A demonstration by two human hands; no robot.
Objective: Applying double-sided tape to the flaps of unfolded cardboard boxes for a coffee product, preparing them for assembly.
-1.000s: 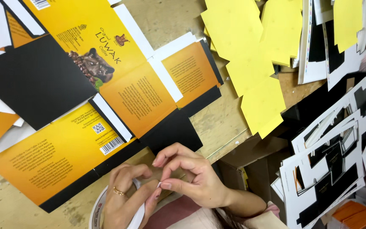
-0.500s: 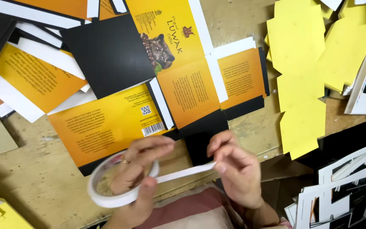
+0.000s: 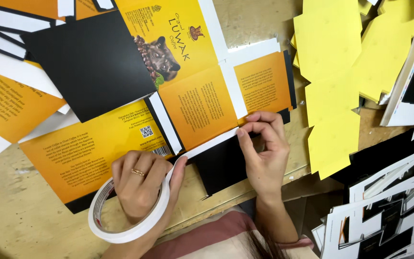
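My left hand [image 3: 142, 184] grips a white roll of tape [image 3: 120, 229], fingers through its core, thumb pressing the strip. A stretch of white tape [image 3: 212, 142] runs from the roll along the lower edge of an orange panel of a flat, unfolded orange-and-black printed box sheet [image 3: 197, 96]. My right hand [image 3: 262, 151] pinches the strip's far end down on the sheet, at the edge between the orange panel and a black flap [image 3: 224, 165]. White tape strips also line other panel edges of this sheet.
More orange-and-black sheets [image 3: 5, 96] lie at the left. Yellow die-cut cards [image 3: 336, 72] are piled at the upper right, and black-and-white die-cut sheets [image 3: 389, 211] at the lower right. All rest on a worn wooden table [image 3: 25, 220].
The tape was pulled out between both hands in the air; now it is laid along the orange panel's edge, and both hands have moved up onto the sheet.
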